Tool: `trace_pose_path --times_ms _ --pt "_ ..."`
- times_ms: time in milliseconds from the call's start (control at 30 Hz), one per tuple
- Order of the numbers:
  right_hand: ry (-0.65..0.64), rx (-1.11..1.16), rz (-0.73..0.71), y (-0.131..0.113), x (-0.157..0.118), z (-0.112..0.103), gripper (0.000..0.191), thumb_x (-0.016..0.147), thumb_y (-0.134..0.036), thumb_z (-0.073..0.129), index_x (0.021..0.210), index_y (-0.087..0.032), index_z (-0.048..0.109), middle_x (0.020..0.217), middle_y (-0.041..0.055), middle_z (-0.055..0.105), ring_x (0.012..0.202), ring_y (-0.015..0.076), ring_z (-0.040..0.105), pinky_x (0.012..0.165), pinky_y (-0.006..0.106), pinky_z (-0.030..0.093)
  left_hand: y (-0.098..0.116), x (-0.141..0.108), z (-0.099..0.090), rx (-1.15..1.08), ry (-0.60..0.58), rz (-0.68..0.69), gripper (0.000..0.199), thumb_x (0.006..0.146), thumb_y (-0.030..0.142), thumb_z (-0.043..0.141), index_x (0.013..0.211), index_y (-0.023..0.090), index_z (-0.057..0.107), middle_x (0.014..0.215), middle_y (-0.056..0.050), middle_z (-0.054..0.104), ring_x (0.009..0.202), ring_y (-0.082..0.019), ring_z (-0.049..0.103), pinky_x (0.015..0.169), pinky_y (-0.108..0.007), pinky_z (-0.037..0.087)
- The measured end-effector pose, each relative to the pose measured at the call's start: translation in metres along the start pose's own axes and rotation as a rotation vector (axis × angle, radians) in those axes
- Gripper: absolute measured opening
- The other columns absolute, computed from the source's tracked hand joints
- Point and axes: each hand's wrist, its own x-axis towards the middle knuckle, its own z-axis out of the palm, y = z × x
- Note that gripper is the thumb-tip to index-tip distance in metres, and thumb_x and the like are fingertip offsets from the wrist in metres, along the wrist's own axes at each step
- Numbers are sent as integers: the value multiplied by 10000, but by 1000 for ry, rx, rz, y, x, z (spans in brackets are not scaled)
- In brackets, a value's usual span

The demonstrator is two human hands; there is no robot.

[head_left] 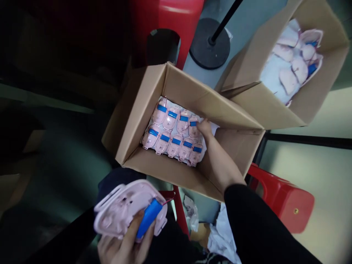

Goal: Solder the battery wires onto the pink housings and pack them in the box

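Observation:
In my left hand [128, 238], near the bottom of the head view, is a pink plastic shell [121, 209] with its hollow side up. A blue battery pack [150, 218] with a thin red wire lies in it, and my fingers press around it. My right hand [205, 127] reaches down into an open cardboard box [176, 172]. Its fingers close at the edge of a pink shell [194, 130] at the right end of the upper row; the fingertips are partly hidden. Two rows of similar pink shells with blue packs lie on white sheeting in the box.
A second cardboard box [324, 88] at upper right holds more pink shells over white sheeting. Red plastic stools [176, 14] stand behind and to the right. A black round stand base [210, 44] with a pole is between stool and boxes. Crumpled white plastic [224, 234] lies below.

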Motion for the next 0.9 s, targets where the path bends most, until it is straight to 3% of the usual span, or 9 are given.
trace_pose_path --times_ms 67,133,200,267,333,500,600,733,900 --pt "-127 109 -83 -2 -79 6 353 993 -456 578 1136 -145 664 1096 145 694 1107 286 638 983 421 523 7 22 2 -70 -80 90 391 863 382 726 1199 197 650 830 -75 756 703 -252 712 692 -353 566" --pt "-364 268 -173 6 -168 11 429 1013 -566 469 1161 -221 677 998 74 720 939 236 691 840 361 585 22 53 8 -142 -228 128 369 910 374 650 1232 198 609 782 -55 729 680 -237 693 653 -330 538" --pt "-607 746 -162 18 -245 15 546 989 -677 424 1292 -263 614 1051 82 722 905 263 706 766 399 604 41 88 20 -158 -382 105 317 944 389 599 1212 220 600 744 -43 695 655 -243 676 598 -318 500" --pt "-514 858 -171 27 -293 20 493 964 -664 471 1311 -327 566 1151 55 716 975 278 710 805 419 609 59 118 38 -117 -527 45 327 967 408 574 1239 227 589 780 -64 686 686 -272 681 588 -318 476" --pt "-336 831 -192 35 -306 20 440 960 -594 498 1328 -353 518 1261 28 689 1083 279 690 886 424 598 73 134 56 -109 -640 32 395 987 402 555 1338 221 546 886 -103 700 791 -300 700 639 -327 484" --pt "64 473 -246 72 -237 -27 387 915 -429 566 1243 -231 622 1116 66 724 991 280 674 952 440 542 71 124 81 -310 -876 46 710 1016 414 515 1616 291 155 1044 -72 726 886 -269 709 673 -295 477" --pt "204 159 -292 93 -171 -72 292 909 -251 514 1108 -184 717 1147 99 714 1067 286 631 1026 444 482 62 116 83 -226 -975 60 609 1028 356 466 1595 251 271 1178 -108 712 1031 -294 695 806 -354 520" --pt "185 -235 -311 101 -73 -100 308 862 -73 497 1016 -155 750 1202 134 696 1203 294 558 1129 448 395 62 126 81 -142 -1014 21 460 1020 333 466 1449 172 516 1290 -143 670 1189 -340 631 1010 -474 501" --pt "85 -552 -192 99 30 -75 148 950 -238 651 1040 -133 703 1099 102 691 1067 241 628 1007 442 495 66 135 77 -258 -1015 -33 397 1018 310 466 1388 209 566 1316 -104 657 1210 -307 612 1041 -486 504"
